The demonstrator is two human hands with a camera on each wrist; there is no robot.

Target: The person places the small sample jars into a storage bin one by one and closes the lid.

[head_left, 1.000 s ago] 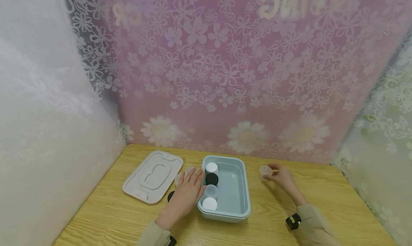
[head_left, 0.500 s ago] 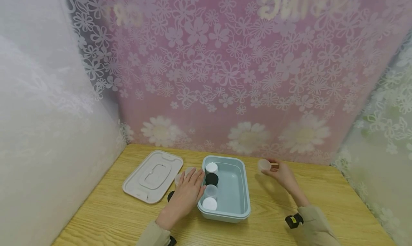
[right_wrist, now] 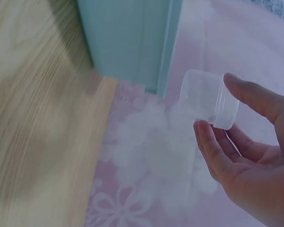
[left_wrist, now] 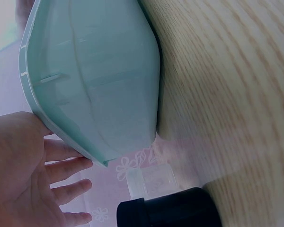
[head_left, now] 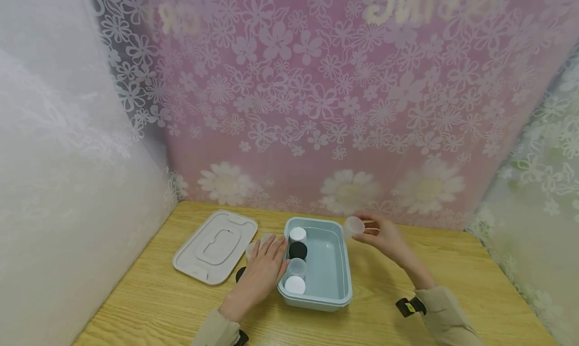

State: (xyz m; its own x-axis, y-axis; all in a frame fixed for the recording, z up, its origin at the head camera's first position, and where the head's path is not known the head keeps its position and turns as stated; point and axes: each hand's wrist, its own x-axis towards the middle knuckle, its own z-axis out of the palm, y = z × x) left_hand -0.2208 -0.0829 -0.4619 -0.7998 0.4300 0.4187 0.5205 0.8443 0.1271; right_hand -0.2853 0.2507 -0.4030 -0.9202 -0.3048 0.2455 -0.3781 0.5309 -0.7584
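Head view: my right hand (head_left: pixel 382 237) pinches a small clear jar (head_left: pixel 354 226) between thumb and fingertips, lifted off the table (head_left: pixel 452 270) and held just above the far right corner of the teal bin (head_left: pixel 341 290). My left hand (head_left: pixel 264 270) lies flat, fingers straight, against the bin's left wall, probably to keep it from sliding. Four jars stand in a row along the bin's left side: white lid (head_left: pixel 297 234), black lid (head_left: pixel 298 250), clear lid (head_left: pixel 296 268), white lid (head_left: pixel 295 285). The bin's grey lid (head_left: pixel 214 248) lies apart on the left.

Left wrist view: palm open, fingers (left_wrist: pixel 68 165) spread beside the bin wall (left_wrist: pixel 99 85); a black-capped jar (left_wrist: pixel 168 213) sits close on the wood.

Right wrist view: jar (right_wrist: pixel 208 99) tipped on its side, clamped between thumb (right_wrist: pixel 255 97) and fingers; nothing visible inside it.
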